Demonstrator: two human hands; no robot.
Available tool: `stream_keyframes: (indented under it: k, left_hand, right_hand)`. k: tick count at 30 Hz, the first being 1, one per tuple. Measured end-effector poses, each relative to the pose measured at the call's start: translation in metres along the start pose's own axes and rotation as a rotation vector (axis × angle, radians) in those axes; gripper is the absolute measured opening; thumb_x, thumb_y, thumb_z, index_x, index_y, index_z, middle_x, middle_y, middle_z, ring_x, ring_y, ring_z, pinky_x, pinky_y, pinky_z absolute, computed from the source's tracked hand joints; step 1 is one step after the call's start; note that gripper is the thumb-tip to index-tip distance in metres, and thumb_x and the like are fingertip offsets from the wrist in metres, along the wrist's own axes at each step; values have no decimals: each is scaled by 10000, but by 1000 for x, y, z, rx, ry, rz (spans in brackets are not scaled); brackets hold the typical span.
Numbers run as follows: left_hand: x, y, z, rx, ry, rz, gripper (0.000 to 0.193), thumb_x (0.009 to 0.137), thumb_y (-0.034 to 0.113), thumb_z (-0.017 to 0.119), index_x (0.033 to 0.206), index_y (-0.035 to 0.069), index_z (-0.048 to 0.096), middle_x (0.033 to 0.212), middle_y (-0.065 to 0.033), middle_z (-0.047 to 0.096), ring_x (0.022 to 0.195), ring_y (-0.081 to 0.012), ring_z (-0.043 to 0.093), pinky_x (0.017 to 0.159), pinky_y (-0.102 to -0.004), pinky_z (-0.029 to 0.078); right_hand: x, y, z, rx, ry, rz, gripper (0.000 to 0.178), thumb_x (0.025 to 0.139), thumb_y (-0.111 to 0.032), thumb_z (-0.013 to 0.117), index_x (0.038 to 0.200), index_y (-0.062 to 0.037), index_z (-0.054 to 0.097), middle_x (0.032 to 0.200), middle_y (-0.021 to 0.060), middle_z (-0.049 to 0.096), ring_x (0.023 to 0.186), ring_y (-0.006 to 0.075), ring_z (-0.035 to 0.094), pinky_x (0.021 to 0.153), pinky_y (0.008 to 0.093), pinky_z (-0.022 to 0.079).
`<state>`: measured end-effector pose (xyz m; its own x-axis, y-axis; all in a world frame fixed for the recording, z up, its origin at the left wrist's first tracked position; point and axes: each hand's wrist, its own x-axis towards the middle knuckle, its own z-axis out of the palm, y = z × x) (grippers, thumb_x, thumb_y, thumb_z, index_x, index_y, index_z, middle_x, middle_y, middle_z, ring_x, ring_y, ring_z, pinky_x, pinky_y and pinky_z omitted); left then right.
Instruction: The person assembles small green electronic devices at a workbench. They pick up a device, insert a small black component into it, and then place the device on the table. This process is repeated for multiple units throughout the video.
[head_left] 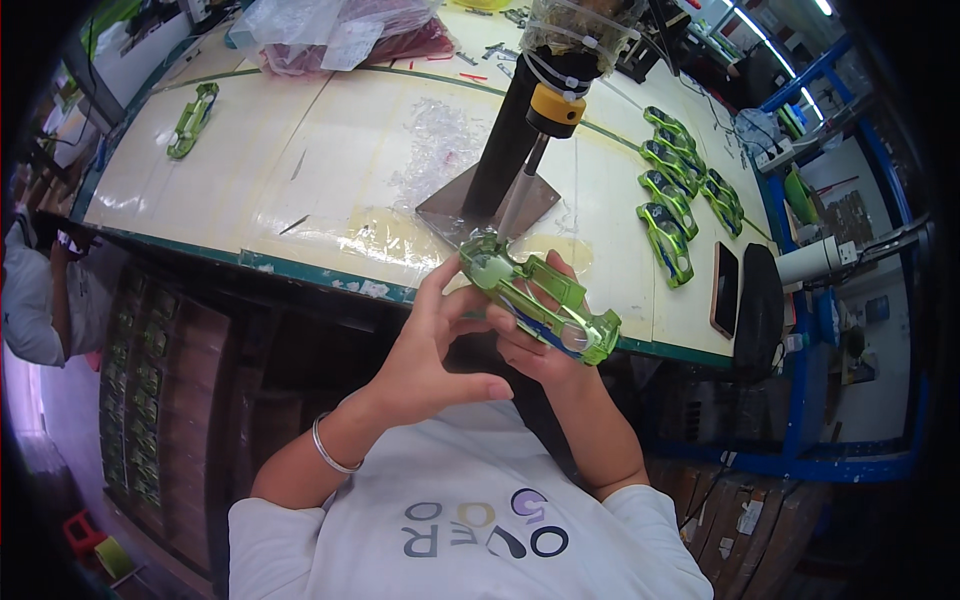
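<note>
A translucent green toy car body (540,300) is held tilted, its hollow inside facing up, with clear and blue parts in it. My left hand (430,340) grips its far left end with the fingers, while the thumb sticks out free below. Around the middle and near side of the same body, my right hand (545,350) has its fingers closed. A thin metal rod tool (520,195) with a yellow collar (556,108) comes down from above, its tip at the left end of the body. Whether the tip touches it, I cannot tell.
A black post on a metal base plate (545,205) stands by the table edge. Several green car bodies (665,240) lie at the right beside a phone (724,290), another car body (192,120) at the far left. Plastic bags (350,35) lie at the back. A person (45,290) is at left.
</note>
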<state>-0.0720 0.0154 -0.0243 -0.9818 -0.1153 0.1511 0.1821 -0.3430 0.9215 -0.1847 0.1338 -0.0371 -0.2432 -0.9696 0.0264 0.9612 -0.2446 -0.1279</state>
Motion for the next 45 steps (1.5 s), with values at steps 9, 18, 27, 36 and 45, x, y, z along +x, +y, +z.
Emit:
stream_keyframes:
  k: [9, 18, 27, 36, 45]
  left_hand:
    - [-2, 10, 3, 35, -53, 33, 1116, 582, 166, 773, 1313, 22, -57, 1254, -193, 326, 1163, -249, 342, 959, -386, 279]
    - [-1, 9, 4, 59, -86, 62, 1145, 583, 179, 773, 1314, 25, -95, 1275, -203, 293, 1188, -264, 313, 961, -393, 284]
    - [0, 9, 5, 74, -98, 66, 1156, 584, 189, 771, 1313, 25, -111, 1290, -206, 265, 1203, -275, 292, 960, -405, 282]
    - [-2, 8, 5, 81, -110, 68, 1148, 596, 179, 760, 1310, 21, -124, 1293, -218, 259, 1204, -276, 290, 959, -406, 280]
    - [-4, 8, 6, 56, -68, 59, 1168, 573, 192, 775, 1317, 26, -110, 1286, -200, 277, 1187, -258, 306, 955, -382, 285]
  right_hand:
    - [-1, -4, 9, 58, 0, 82, 583, 857, -474, 256, 1112, 19, 436, 735, 238, 504, 316, 119, 334, 303, 218, 328]
    - [0, -8, 10, 85, -29, 117, 592, 860, -476, 255, 1123, 27, 423, 741, 233, 490, 330, 106, 334, 318, 225, 331]
    - [-1, -8, 8, 120, -65, 122, 612, 856, -490, 252, 1107, 40, 424, 763, 254, 488, 337, 108, 338, 328, 226, 331]
    - [-1, -8, 8, 132, -71, 128, 619, 854, -493, 254, 1105, 47, 421, 766, 263, 486, 342, 113, 352, 331, 228, 344]
    - [0, -7, 5, 84, -58, 114, 569, 856, -482, 267, 1108, -3, 444, 762, 256, 497, 332, 121, 354, 318, 224, 349]
